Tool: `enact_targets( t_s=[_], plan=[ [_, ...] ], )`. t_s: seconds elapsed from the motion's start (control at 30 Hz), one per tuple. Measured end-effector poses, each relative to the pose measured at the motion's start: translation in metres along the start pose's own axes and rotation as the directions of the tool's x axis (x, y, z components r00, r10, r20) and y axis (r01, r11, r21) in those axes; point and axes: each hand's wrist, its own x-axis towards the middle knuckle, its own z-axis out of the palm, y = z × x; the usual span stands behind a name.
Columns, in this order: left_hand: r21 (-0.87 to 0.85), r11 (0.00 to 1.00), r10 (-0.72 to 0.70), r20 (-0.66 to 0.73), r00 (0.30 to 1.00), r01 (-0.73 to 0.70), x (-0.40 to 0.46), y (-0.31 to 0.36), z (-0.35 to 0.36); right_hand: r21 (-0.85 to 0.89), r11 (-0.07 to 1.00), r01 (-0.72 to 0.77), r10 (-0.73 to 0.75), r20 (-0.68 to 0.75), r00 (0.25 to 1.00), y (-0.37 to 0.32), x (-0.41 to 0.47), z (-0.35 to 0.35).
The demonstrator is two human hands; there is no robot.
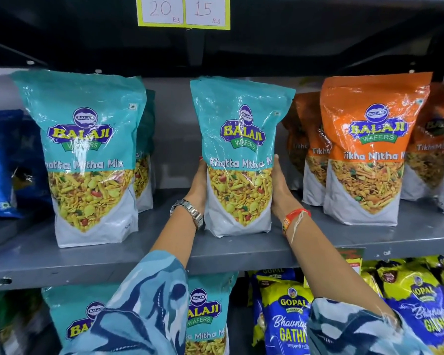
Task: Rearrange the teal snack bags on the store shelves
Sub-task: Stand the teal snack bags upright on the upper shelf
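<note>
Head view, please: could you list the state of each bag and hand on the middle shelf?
Middle teal bag: upright on the grey shelf, held on both sides.
Left teal bag: upright, untouched.
Front orange bag: upright, untouched.
Left hand: grip on middle bag's left edge.
Right hand: grip on its right edge.

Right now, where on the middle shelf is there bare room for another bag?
Bare shelf lies between the left teal bag and the held teal bag. Right of it, the orange bags stand crowded.
</note>
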Motion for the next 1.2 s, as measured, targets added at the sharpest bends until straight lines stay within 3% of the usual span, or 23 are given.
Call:
enact_targets(
  t_s=[0.1,0.17,0.27,0.37,0.43,0.53,0.63,0.67,0.73,0.83,0.93,0.97,1.07,1.2],
  plan=[
    [-0.089,0.996,0.017,-0.113,0.993,-0.027,-0.008,0.002,0.003,-0.009,1.0,0.002,-0.002,-0.038,0.999,-0.005,-0.009,0.002],
    [-0.098,0.992,0.054,-0.245,0.968,-0.08,-0.012,0.001,0.003,-0.017,0.999,0.033,-0.035,-0.137,0.99,-0.009,-0.016,0.005],
    [0.058,0.949,0.297,-0.482,0.824,-0.308,-0.026,0.006,0.002,-0.12,0.972,0.201,-0.233,-0.388,0.892,-0.016,-0.028,0.011],
    [0.276,0.8,0.599,-0.426,0.678,-0.533,-0.051,0.021,0.004,-0.233,0.841,0.488,-0.541,-0.394,0.743,-0.036,-0.05,0.032],
    [0.333,0.707,0.706,-0.367,0.605,-0.624,-0.066,0.036,-0.002,-0.313,0.747,0.586,-0.665,-0.341,0.665,-0.05,-0.064,0.053],
    [0.397,0.613,0.789,-0.351,0.504,-0.683,-0.086,0.064,-0.018,-0.397,0.65,0.648,-0.757,-0.266,0.597,-0.062,-0.076,0.091],
    [0.492,0.472,0.878,-0.335,0.341,-0.732,-0.11,0.091,-0.044,-0.456,0.544,0.704,-0.828,-0.155,0.539,-0.058,-0.081,0.133],
    [0.519,0.434,0.896,-0.335,0.292,-0.736,-0.116,0.099,-0.057,-0.454,0.525,0.72,-0.834,-0.108,0.541,-0.054,-0.081,0.148],
    [0.558,0.385,0.908,-0.372,0.193,-0.735,-0.126,0.112,-0.083,-0.392,0.575,0.718,-0.789,-0.035,0.613,-0.043,-0.076,0.176],
    [0.554,0.391,0.872,-0.478,0.104,-0.735,-0.132,0.125,-0.13,-0.228,0.801,0.553,-0.574,-0.03,0.818,-0.021,-0.06,0.211],
    [0.519,0.549,0.788,-0.583,0.199,-0.655,-0.122,0.122,-0.177,-0.062,0.961,0.271,-0.275,-0.067,0.959,0.003,-0.04,0.23],
    [0.477,0.634,0.731,-0.626,0.27,-0.609,-0.111,0.118,-0.196,-0.057,0.975,0.213,-0.217,-0.077,0.973,0.011,-0.035,0.234],
    [0.182,0.877,0.435,-0.692,0.576,-0.444,-0.098,0.11,-0.228,-0.131,0.983,0.13,-0.145,-0.109,0.983,0.032,-0.025,0.241],
    [-0.024,0.963,0.207,-0.567,0.797,-0.267,-0.061,0.093,-0.274,-0.099,0.993,0.06,-0.066,-0.061,0.996,0.051,-0.027,0.242]
  ],
)
